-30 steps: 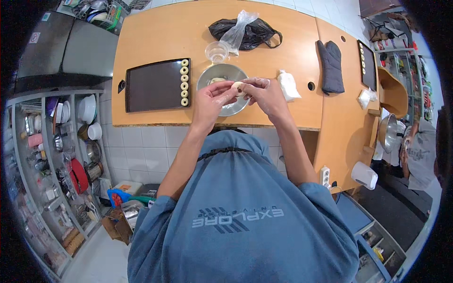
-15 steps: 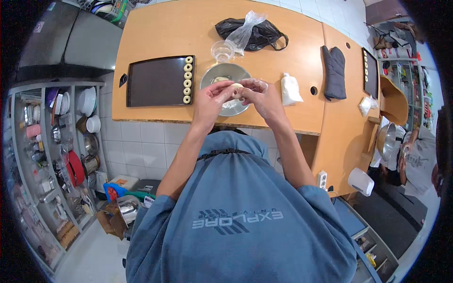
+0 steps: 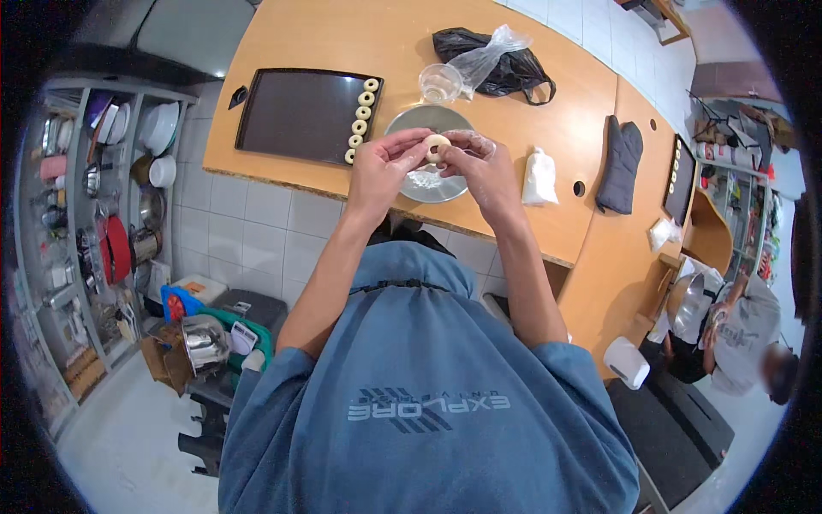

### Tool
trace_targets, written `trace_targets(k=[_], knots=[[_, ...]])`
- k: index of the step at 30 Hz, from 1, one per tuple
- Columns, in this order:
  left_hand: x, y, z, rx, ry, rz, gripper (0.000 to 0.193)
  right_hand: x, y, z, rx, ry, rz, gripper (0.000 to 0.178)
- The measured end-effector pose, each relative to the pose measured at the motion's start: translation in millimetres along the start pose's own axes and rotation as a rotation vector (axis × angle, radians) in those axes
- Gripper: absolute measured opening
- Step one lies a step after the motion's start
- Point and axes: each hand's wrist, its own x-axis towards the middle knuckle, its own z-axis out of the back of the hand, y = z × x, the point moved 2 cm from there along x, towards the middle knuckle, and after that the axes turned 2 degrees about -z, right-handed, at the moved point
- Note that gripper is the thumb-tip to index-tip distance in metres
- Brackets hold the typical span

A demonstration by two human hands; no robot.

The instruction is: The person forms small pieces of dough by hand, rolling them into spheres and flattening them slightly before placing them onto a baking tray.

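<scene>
A pale ring of doughnut dough (image 3: pixel 437 141) is held up between my two hands, its hole facing me. My left hand (image 3: pixel 390 164) pinches the ring's left side with thumb and fingers. On the other side my right hand (image 3: pixel 476 164) grips it, its fingers dusted with flour. Beneath them stands a steel bowl (image 3: pixel 428 190) with white flour inside; my hands hide part of it. To the left lies a dark baking tray (image 3: pixel 304 116), with a column of several dough rings (image 3: pixel 360 127) along its right edge.
Behind the bowl are a clear plastic cup (image 3: pixel 440 82) and a black plastic bag (image 3: pixel 492 64). A bag of white powder (image 3: pixel 539 176) and a dark oven mitt (image 3: pixel 620 164) lie to the right. Another tray (image 3: pixel 681 176) with dough rings sits far right, near a person holding a bowl (image 3: pixel 687 304).
The dough between my hands now shows as a ring with an open hole, turned toward me. My view has tilted, so the table appears rotated and shifted right.
</scene>
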Motion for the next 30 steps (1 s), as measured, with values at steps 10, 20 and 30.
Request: trace_targets(k=[10,20,30], knots=[[-11.1,26.0,40.1,-0.043,-0.062,-0.027,0.031,4.0,-7.4,-28.2,-0.045,0.029,-0.025,0.031],[80.0,12.5,115.8,0.303,-0.098,-0.041,0.029,108.6,-26.3,-95.1,-0.084,0.015,-0.002,0.030],[205.6,55.4,195.6,0.586,-0.220,0.084,0.020,257.7,-77.0,-134.1,-0.186,-0.011,-0.184,0.024]])
